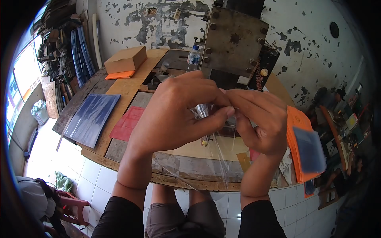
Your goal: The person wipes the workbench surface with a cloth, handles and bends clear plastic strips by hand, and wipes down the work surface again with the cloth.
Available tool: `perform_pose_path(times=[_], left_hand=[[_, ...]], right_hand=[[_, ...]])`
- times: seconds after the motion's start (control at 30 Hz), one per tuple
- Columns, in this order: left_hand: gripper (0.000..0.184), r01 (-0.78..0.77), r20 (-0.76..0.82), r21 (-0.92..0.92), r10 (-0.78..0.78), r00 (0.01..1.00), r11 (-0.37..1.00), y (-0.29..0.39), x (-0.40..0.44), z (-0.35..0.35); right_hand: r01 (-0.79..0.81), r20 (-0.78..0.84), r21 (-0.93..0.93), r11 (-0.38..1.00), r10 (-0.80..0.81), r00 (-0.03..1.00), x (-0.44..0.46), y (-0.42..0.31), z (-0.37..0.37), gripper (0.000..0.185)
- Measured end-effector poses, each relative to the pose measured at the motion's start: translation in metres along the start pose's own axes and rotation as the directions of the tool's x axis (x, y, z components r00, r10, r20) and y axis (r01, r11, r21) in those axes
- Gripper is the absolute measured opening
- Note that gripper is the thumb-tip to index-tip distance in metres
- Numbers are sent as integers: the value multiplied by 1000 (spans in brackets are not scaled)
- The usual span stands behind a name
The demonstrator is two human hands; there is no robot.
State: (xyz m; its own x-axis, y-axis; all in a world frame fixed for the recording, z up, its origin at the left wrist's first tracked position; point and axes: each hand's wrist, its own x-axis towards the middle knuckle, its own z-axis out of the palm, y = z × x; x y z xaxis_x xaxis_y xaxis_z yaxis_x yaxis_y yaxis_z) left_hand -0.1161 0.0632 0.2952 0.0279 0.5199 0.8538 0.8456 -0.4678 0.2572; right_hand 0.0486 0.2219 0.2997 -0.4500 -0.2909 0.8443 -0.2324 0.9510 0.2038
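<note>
Both my hands are raised over the work table, fingertips almost meeting. My left hand (184,109) pinches thumb against forefinger on the edge of a thin clear plastic sheet (218,156). Beside it my right hand (260,119) has its fingers curled and closed at the same plastic, which hangs below the hands in folds toward the table's front edge. The exact grip point is partly hidden by the fingers. Left of my left hand, a red sheet (126,123) lies on the table. A pale board (188,150) lies beneath the hands.
A metal press (234,37) stands behind the hands, beside a water bottle (193,57). A cardboard box (126,59) and blue plastic sheets (93,119) lie left. Orange sheets (293,146) bearing a blue plastic stack (310,150) are right. A red stool (73,206) stands lower left.
</note>
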Motion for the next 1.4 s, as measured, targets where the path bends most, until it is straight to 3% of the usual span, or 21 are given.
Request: perform_pose_path(times=[1.4], left_hand=[[8, 20, 5, 41, -21, 1000, 999, -3, 0, -2]], right_hand=[[-22, 23, -38, 999, 23, 999, 0, -3, -2, 33]])
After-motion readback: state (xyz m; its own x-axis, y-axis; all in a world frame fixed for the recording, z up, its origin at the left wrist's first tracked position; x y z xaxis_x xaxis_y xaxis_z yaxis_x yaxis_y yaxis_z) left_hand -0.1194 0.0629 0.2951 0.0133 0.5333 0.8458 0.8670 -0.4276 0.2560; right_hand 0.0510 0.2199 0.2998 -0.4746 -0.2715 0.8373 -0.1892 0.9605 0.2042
